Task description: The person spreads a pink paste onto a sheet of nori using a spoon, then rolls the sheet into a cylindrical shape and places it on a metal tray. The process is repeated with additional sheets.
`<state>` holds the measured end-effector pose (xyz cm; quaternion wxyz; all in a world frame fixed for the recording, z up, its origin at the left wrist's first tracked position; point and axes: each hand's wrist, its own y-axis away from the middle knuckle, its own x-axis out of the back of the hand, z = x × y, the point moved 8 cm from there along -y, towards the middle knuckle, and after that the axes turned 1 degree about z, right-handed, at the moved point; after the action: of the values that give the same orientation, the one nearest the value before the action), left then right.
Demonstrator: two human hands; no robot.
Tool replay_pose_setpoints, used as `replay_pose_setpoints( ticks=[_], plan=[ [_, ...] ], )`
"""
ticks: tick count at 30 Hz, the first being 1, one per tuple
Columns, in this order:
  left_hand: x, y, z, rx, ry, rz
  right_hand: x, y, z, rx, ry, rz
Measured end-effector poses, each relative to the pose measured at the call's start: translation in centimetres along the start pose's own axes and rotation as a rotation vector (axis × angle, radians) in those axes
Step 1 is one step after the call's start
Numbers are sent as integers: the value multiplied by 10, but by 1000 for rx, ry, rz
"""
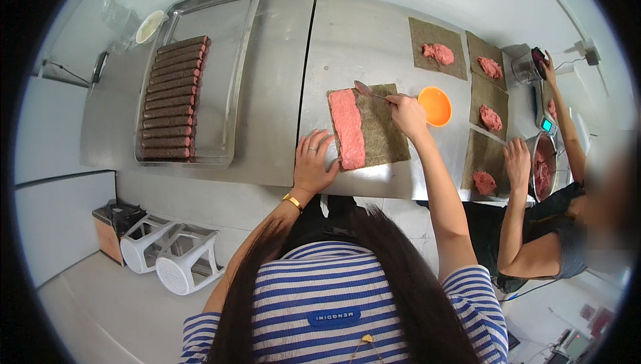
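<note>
A dark green nori sheet [387, 125] lies on the steel table in front of me, with a flat band of pink meat paste [347, 129] along its left side. My left hand [315, 161] rests at the left edge of this sheet, its fingers spread beside the paste. In my right hand [407, 113] is a small spatula [363, 89], its blade over the far edge of the sheet, near the paste's top right corner. An orange bowl [435, 106] stands just right of that hand; what is inside cannot be made out.
At left, a metal tray [230, 77] holds a row of nori-wrapped meat rolls [170, 100]. Several nori sheets [417, 30] with meat lumps [439, 53] lie at right. There, a co-worker's hands [516, 160] are near a steel bowl of meat [542, 167] and a scale [547, 125].
</note>
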<state>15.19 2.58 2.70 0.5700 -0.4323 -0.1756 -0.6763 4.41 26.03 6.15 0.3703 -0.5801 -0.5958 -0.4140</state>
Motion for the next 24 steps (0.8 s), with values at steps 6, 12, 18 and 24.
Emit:
replay_pose_setpoints(
  ticks=[6,12,18,24],
  plan=[
    [-3,1,-1,-14,9,-1,-17,17,0,-84,9,-44],
    [-4,1,0,-23,10,8,-21,66,-3,-67,26,-91],
    [-6,1,-2,-38,18,21,-15,128,-2,-82,16,-133],
    [-3,-33,-43,84,328,45,5,169,18,-170,-39,-202]
  ],
)
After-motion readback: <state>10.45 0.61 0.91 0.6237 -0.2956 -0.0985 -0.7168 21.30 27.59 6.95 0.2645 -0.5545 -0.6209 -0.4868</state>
